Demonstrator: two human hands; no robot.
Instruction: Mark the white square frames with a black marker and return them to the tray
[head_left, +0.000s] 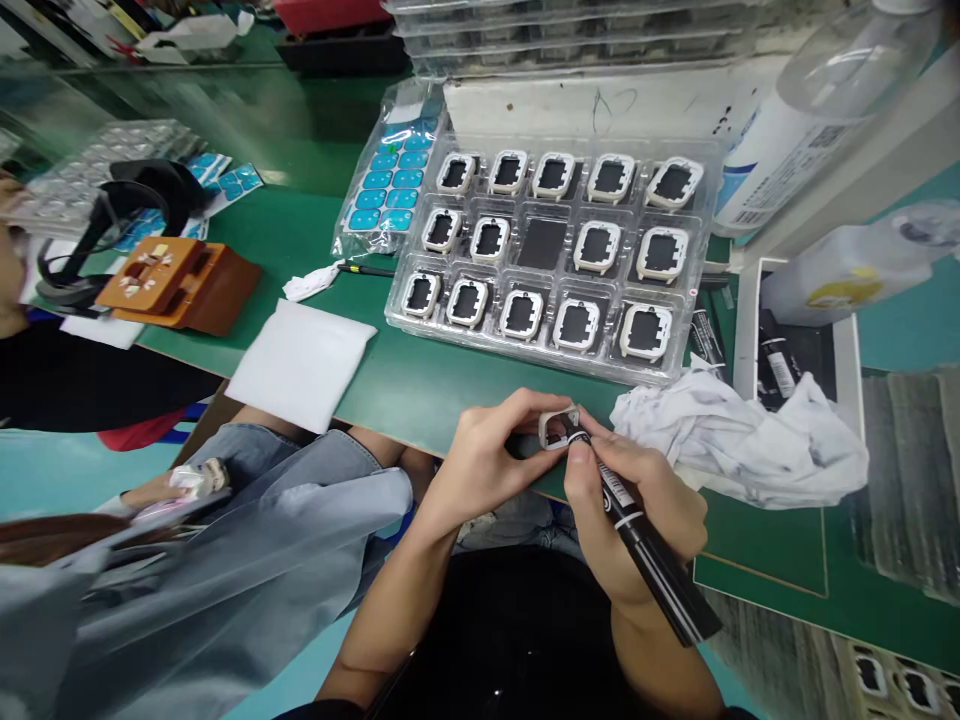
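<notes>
Left hand (480, 465) fingers pinch a small frame (559, 428) just above the tabletop (420, 385) edge; right hand (637, 510) fingers grip a marker (645, 545), tip on the frame. Best: steady frame, light short strokes.

Factory assembly bench: green mat (420, 385), tray (551, 350) of identical white frames (596, 246).

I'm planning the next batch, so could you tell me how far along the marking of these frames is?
Fourteen white frames sit in the clear tray; whether they are already marked cannot be told. One pocket in the middle row is empty. In hand: the left hand holds a white frame while the right hand puts a black marker to it. Left: finishing this frame; its pocket is unfilled.
</notes>
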